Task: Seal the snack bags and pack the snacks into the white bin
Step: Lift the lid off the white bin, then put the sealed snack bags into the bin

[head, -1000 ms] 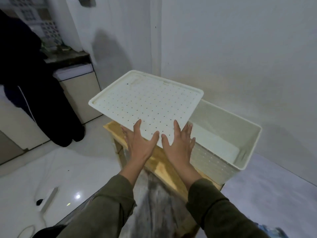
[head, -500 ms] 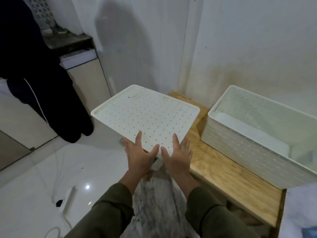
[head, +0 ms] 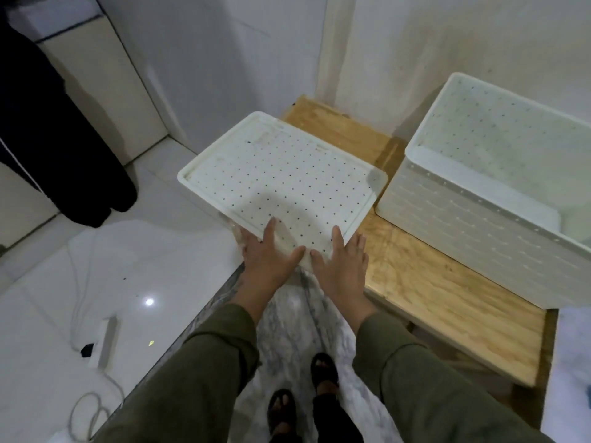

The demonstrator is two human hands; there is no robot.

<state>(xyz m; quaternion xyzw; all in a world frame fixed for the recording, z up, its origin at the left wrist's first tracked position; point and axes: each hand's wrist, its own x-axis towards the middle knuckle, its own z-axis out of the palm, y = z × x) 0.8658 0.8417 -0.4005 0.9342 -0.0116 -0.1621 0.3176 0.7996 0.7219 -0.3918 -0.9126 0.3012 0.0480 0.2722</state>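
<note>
I grip the perforated lid [head: 281, 183] by its near edge, left hand [head: 268, 254] and right hand [head: 342, 260] pinching it, thumbs on top. Lower it level, beside the white bin [head: 479, 199].

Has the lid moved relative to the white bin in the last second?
Yes. The lid, held by the left hand and right hand, was overlapping the white bin; now it sits clear to the bin's left, lower over the wooden bench.
</note>
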